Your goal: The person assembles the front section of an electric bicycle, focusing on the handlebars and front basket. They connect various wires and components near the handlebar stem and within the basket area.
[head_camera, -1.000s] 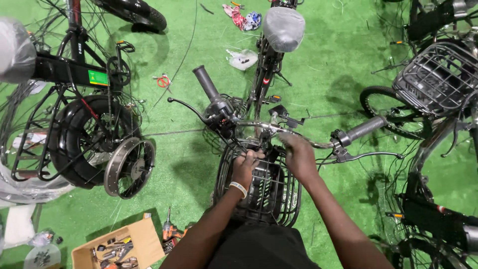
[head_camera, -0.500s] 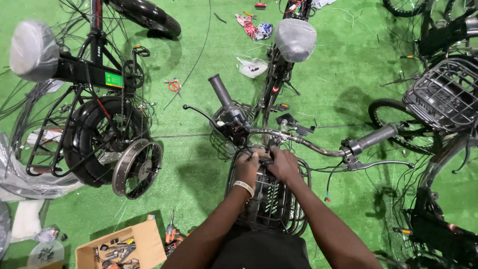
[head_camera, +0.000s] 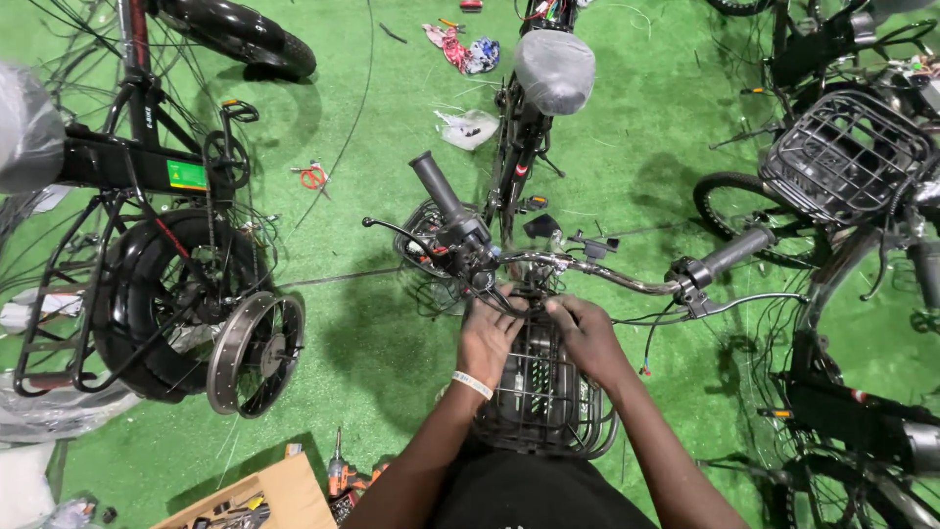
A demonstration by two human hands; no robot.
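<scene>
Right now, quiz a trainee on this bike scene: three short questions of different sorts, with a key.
1. True or false: the left hand and the right hand both rest at the top of the black wire basket, just below the handlebar.
2. What covers the saddle? A) grey plastic wrap B) a red cloth C) nothing
3. Fill in: the loose wheel stands on the person's ____ side, above a cardboard box of tools.

Key: 1 true; 2 A; 3 left.
</scene>
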